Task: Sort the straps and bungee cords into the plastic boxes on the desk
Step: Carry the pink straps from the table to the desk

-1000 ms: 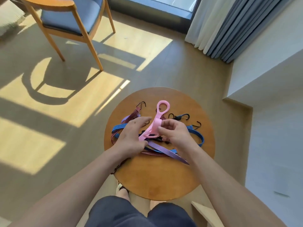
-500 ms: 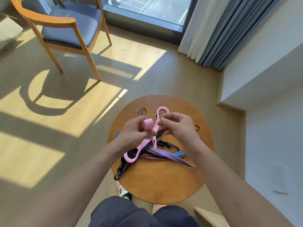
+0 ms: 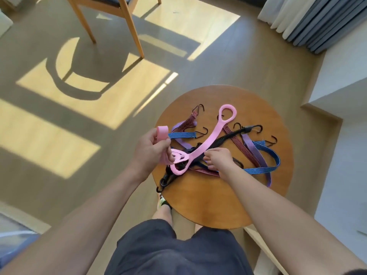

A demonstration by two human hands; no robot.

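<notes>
A pink rubber strap (image 3: 210,137) with ring ends stretches over a tangle on the round wooden table (image 3: 208,205). My left hand (image 3: 152,149) grips a folded pink band at the table's left edge, beside the strap's near loop. My right hand (image 3: 220,160) pinches the strap's middle part, fingers curled. Under it lie a blue striped bungee cord (image 3: 266,157), a red striped cord (image 3: 187,122), a purple strap (image 3: 253,150) and a black cord (image 3: 228,136) with hooks. No plastic box is in view.
A wooden chair (image 3: 127,22) stands on the floor at the far left. Curtains (image 3: 315,20) hang at the top right, and a white wall ledge (image 3: 337,92) runs along the right. My knees and shorts (image 3: 174,249) sit below the table.
The pink strap, held up between both hands before, now lies stretched across the pile. My left hand has moved left with the pink band; my right hand has dropped lower onto the strap.
</notes>
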